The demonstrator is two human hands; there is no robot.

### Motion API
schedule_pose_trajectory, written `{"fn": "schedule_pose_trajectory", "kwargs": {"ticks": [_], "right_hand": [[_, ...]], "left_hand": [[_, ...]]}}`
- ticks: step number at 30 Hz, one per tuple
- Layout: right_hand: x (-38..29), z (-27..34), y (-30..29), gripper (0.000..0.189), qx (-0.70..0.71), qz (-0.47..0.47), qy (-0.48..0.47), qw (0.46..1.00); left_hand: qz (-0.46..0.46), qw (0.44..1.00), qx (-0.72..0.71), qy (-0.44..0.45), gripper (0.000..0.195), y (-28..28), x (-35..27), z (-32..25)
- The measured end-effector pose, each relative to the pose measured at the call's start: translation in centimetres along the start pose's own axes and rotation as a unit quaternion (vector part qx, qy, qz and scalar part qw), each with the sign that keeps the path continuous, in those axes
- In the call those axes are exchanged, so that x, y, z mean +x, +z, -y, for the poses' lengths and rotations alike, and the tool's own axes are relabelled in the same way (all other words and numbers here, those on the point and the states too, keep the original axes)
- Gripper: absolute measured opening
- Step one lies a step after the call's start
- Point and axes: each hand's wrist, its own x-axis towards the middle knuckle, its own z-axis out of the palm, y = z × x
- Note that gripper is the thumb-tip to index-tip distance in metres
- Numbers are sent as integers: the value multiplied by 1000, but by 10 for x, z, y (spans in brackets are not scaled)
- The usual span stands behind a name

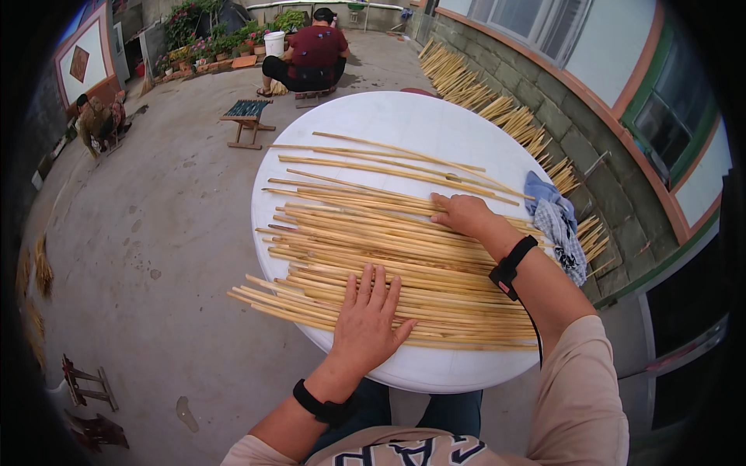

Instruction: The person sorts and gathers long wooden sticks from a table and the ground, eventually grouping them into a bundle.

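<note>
Many dry, straw-coloured plant stalks [373,233] lie side by side across a round white table [402,373]. My left hand [368,323] rests palm down on the nearer stalks, its fingers spread. Toward the far side of the main layer, my right hand [463,215] touches the stalks with thumb and index finger apart; its other fingers are hidden beneath it, so a grip on any stalk cannot be made out. A few separate stalks [396,169] lie beyond that hand. At the lower left, several stalk ends [262,303] stick out past the table edge.
Crumpled blue and patterned cloths [559,233] hang at the table's right edge. Bundled stalks [495,110] lean along the block wall. A folding stool [247,119] stands beyond the table. Two people sit farther off, one beside a white bucket [274,43]. Potted plants [221,43] line the back.
</note>
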Motion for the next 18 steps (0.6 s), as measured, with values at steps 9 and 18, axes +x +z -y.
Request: {"fn": "schedule_pose_trajectory", "kwargs": {"ticks": [9, 18], "right_hand": [[99, -47, 7, 53, 27, -87, 56, 994], [122, -69, 4, 74, 138, 20, 90, 986]], "left_hand": [[14, 1000, -8, -8, 64, 2, 12, 8], [30, 999, -30, -10, 64, 3, 15, 13]]}}
